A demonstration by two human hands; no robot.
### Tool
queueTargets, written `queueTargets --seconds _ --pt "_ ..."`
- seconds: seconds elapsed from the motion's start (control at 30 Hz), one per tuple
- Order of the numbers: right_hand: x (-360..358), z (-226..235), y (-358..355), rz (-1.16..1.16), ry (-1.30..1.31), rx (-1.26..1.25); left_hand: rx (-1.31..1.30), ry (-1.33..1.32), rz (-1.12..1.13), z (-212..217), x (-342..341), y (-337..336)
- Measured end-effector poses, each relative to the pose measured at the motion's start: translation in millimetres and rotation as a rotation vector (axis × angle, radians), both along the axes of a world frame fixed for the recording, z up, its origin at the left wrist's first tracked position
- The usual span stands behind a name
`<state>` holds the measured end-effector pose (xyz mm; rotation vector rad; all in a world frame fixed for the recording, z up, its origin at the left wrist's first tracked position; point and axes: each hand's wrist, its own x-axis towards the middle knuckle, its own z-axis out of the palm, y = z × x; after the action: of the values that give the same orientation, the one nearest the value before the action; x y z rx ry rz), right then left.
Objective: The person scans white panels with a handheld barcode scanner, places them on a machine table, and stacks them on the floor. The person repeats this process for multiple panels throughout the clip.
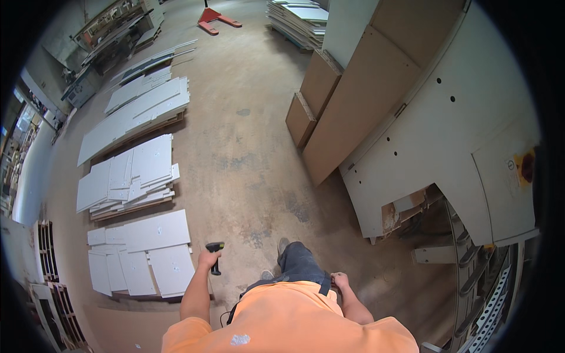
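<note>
A black handheld barcode scanner (216, 269) is gripped in my left hand (206, 259), held out to the left of my body. Just left of that hand lies a low stack of white panels (168, 229). My right hand (339, 280) hangs by my right hip, close to the dark strap at the waist of my dark trousers (299, 263). Its fingers look curled in, and whatever may be in them is hidden.
Further stacks of white panels (126, 170) line the left side of the floor. On the right, brown boards (359, 100) lean against a large white machine (424, 141). A red pallet jack (209, 20) stands far ahead, near piled panels (297, 23). Pallets (44, 250) stand at far left.
</note>
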<state>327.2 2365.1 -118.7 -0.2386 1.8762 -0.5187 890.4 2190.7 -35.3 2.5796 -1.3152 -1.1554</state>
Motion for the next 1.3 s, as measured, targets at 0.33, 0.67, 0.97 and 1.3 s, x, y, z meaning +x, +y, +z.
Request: queueTargets --seconds 0.33,0.67,0.97,1.3 --pt "15 -81 -326 0.717 0.332 0.15 -0.052 0.007 -0.301 33 -100 -337" --pt "40 32 -887 0.3 0.062 -0.515 0.267 0.036 0.329 -21 30 -478" --pt "63 14 -1024 0.257 0.116 -0.096 0.304 0.014 0.146 -34 39 -836" --pt "20 -122 -1036 0.129 0.112 0.183 -0.216 0.128 -0.241 25 -165 -1346"
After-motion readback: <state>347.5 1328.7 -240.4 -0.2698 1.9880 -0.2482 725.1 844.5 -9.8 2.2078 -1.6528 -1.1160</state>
